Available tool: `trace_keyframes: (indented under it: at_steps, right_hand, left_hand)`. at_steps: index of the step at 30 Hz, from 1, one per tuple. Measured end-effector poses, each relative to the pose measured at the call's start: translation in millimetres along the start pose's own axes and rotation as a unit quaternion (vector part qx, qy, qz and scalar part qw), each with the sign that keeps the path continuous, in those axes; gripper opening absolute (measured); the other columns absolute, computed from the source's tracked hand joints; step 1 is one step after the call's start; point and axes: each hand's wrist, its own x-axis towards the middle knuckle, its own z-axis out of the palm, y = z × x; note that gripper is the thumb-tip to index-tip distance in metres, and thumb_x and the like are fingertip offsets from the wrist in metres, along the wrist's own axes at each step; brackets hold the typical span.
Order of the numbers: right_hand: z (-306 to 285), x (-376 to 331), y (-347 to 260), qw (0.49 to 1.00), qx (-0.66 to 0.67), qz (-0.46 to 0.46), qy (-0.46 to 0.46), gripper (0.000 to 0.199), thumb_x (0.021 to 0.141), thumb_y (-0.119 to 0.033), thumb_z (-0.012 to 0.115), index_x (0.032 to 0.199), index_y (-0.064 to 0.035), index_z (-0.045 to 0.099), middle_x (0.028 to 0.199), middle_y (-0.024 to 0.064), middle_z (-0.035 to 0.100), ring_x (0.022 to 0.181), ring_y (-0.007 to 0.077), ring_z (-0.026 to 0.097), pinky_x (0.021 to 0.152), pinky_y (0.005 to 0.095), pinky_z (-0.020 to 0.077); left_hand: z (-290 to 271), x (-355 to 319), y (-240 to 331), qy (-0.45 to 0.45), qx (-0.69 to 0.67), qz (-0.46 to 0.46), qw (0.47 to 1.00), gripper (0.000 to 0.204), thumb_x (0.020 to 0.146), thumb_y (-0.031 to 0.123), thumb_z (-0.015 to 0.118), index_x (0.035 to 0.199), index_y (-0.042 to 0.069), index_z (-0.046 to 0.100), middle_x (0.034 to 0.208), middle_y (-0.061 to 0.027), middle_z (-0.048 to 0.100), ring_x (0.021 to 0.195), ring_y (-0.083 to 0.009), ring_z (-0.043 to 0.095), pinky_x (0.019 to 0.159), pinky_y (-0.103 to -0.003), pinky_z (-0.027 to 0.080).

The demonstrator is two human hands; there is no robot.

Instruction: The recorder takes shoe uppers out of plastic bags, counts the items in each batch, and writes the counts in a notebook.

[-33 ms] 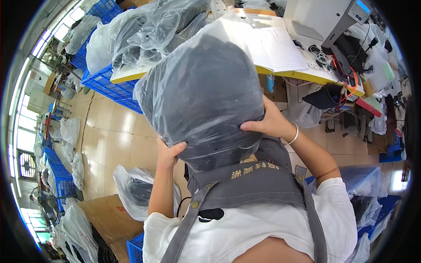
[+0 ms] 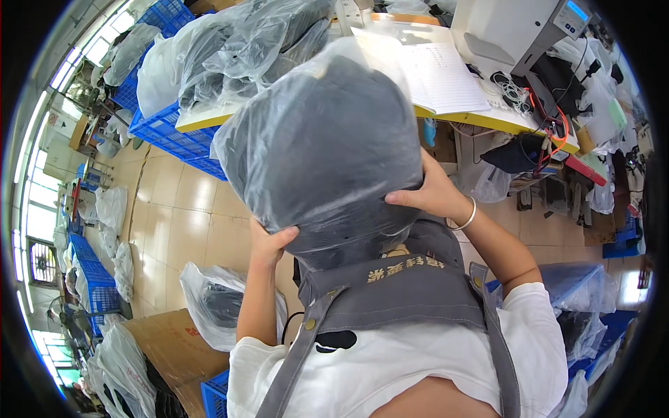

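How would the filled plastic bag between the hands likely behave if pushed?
The filled plastic bag probably yields softly, since its surface is wrinkled. It may be slippery, because the plastic is shiny. It could be awkward one-handed: it looks bulky between the left hand and right hand.

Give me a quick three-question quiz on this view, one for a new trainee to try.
1. True or false: the left hand and the right hand both hold the plastic bag.
2. Which wrist wears the bracelet?
3. What lies on the table, just right of the bag's upper part?
a) a hammer
b) lined paper
c) a bowl

Key: 1 true; 2 the right; 3 b.
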Motion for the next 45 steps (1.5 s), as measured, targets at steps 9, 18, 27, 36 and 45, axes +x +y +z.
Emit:
trace_keyframes:
  at_steps: [9, 18, 27, 36, 45]
  right_hand:
    - [-12, -21, -17, 0.999, 0.01, 0.003, 0.05, 0.087, 0.057, -0.025, 0.082, 0.125, 0.0017, 0.034, 0.118, 0.0114, 0.048, 0.107, 0.0172, 0.047, 0.09, 0.0305, 0.0386]
    - [-26, -29, -3, 0.993, 0.061, -0.071, 0.065, 0.07, 0.069, -0.026, 0.073, 0.123, 0.0025, 0.038, 0.115, 0.0108, 0.051, 0.106, 0.0178, 0.047, 0.092, 0.0315, 0.0359]
    - [-25, 27, -50, 0.989, -0.019, -0.146, -0.01, 0.027, 0.087, -0.019, 0.052, 0.106, -0.001, 0.057, 0.1, 0.0072, 0.059, 0.095, 0.0162, 0.052, 0.086, 0.0282, 0.0386]
    - [-1, 112, -96, 0.971, 0.003, -0.239, 0.001, 0.04, 0.089, -0.033, 0.047, 0.076, 0.0005, 0.064, 0.069, 0.0087, 0.063, 0.065, 0.0138, 0.06, 0.064, 0.027, 0.0461]
    - [34, 220, -121, 0.933, -0.194, -0.298, -0.056, 0.051, 0.083, -0.046, 0.05, 0.073, 0.0017, 0.064, 0.071, 0.0164, 0.062, 0.068, 0.0263, 0.061, 0.068, 0.034, 0.0468]
  left_hand:
    - [7, -2, -3, -0.072, 0.087, 0.058, 0.992, 0.076, 0.05, 0.014, 0.081, 0.114, -0.006, 0.046, 0.106, -0.0145, 0.054, 0.098, -0.0232, 0.053, 0.086, -0.034, 0.042]
    - [26, -7, -6, -0.088, 0.201, 0.056, 0.974, 0.078, 0.05, 0.021, 0.085, 0.113, -0.005, 0.046, 0.108, -0.0132, 0.052, 0.097, -0.021, 0.052, 0.083, -0.033, 0.044]
    - [59, 26, 43, -0.163, 0.326, 0.141, 0.921, 0.089, 0.055, 0.028, 0.08, 0.128, 0.0, 0.036, 0.124, -0.0153, 0.043, 0.116, -0.0246, 0.039, 0.097, -0.035, 0.031]
    - [34, 74, 31, -0.121, 0.37, 0.129, 0.912, 0.077, 0.058, 0.036, 0.08, 0.117, 0.0, 0.047, 0.115, -0.0134, 0.05, 0.109, -0.0248, 0.046, 0.093, -0.033, 0.035]
    - [40, 127, 34, 0.043, 0.178, 0.057, 0.981, 0.037, 0.088, 0.024, 0.052, 0.113, -0.004, 0.049, 0.112, -0.0098, 0.053, 0.102, -0.0172, 0.05, 0.089, -0.029, 0.039]
